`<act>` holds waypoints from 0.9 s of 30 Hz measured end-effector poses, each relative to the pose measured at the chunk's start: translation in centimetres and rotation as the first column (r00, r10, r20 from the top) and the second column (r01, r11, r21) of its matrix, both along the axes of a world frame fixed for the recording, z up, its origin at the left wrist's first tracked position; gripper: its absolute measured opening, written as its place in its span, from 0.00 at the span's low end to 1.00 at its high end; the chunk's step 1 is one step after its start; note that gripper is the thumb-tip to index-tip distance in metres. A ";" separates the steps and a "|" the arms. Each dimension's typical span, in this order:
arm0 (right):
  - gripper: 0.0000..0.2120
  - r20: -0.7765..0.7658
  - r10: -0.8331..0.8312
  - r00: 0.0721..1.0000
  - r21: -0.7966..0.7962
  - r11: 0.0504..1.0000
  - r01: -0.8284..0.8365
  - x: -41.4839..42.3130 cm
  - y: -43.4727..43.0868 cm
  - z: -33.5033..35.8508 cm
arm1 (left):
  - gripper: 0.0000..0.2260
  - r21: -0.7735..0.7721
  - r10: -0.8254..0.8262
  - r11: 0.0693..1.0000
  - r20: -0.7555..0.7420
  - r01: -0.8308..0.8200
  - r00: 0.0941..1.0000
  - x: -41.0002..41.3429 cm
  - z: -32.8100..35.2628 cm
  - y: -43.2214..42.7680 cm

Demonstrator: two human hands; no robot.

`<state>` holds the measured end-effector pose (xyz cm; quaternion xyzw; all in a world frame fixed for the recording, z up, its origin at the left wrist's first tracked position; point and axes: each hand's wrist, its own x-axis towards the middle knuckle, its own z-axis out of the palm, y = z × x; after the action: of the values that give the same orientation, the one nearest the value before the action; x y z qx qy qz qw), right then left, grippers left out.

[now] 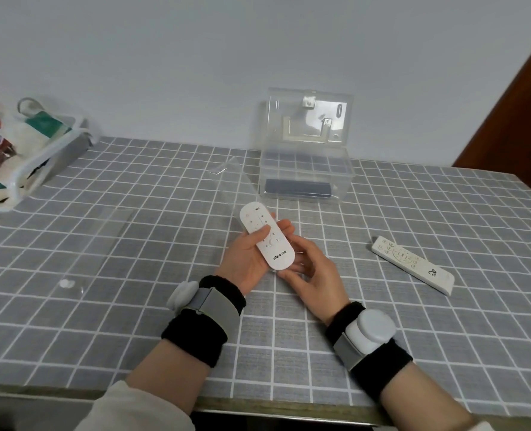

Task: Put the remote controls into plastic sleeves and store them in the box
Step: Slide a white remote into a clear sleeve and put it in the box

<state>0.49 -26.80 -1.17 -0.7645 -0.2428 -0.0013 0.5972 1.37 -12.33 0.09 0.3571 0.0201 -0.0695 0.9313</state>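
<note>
A white oval remote [265, 236] lies across my left hand [248, 259], thumb pressed on its buttons. My right hand [312, 272] supports its lower end from the right. A clear plastic sleeve [236, 185] extends from the remote's far end toward the box; whether the remote's tip is inside it I cannot tell. A second, long white remote [412, 265] lies on the table to the right. The clear plastic box [306, 178] stands open at the back with a dark remote [298, 188] inside.
Another clear sleeve [102, 244] lies flat on the grey checked tablecloth at left. A white basket [37, 160] of packets sits at the far left edge. A brown wooden panel [519, 119] rises at the right.
</note>
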 end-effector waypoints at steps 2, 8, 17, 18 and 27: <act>0.27 -0.015 -0.002 1.000 0.028 1.000 0.002 0.0 0.0 0.1 | 0.10 0.010 -0.007 1.000 0.005 0.007 1.000 0.0 0.1 0.0; 0.23 -0.056 0.016 0.998 0.078 0.997 -0.012 0.1 0.0 -0.2 | 0.10 -0.044 0.067 0.997 -0.015 -0.068 0.998 0.1 -0.1 0.2; 0.13 -0.043 -0.178 0.983 0.036 0.983 0.179 0.5 0.0 -0.5 | 0.11 0.029 -0.108 0.994 0.013 0.107 0.994 -0.2 0.0 -0.6; 0.12 -0.046 -0.192 0.980 0.033 0.980 0.194 0.6 0.1 -0.5 | 0.11 0.040 -0.121 0.992 0.014 0.120 0.993 -0.2 -0.1 -0.6; 0.18 0.011 -0.176 0.984 0.045 0.984 0.175 0.1 0.1 0.1 | 0.15 0.065 -0.175 0.982 -0.012 0.175 0.985 -0.1 -0.4 -0.8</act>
<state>0.57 -26.69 -1.06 -0.7697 -0.1789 -0.0648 0.6094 1.24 -13.15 -0.26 0.3877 -0.0060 -0.1515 0.9092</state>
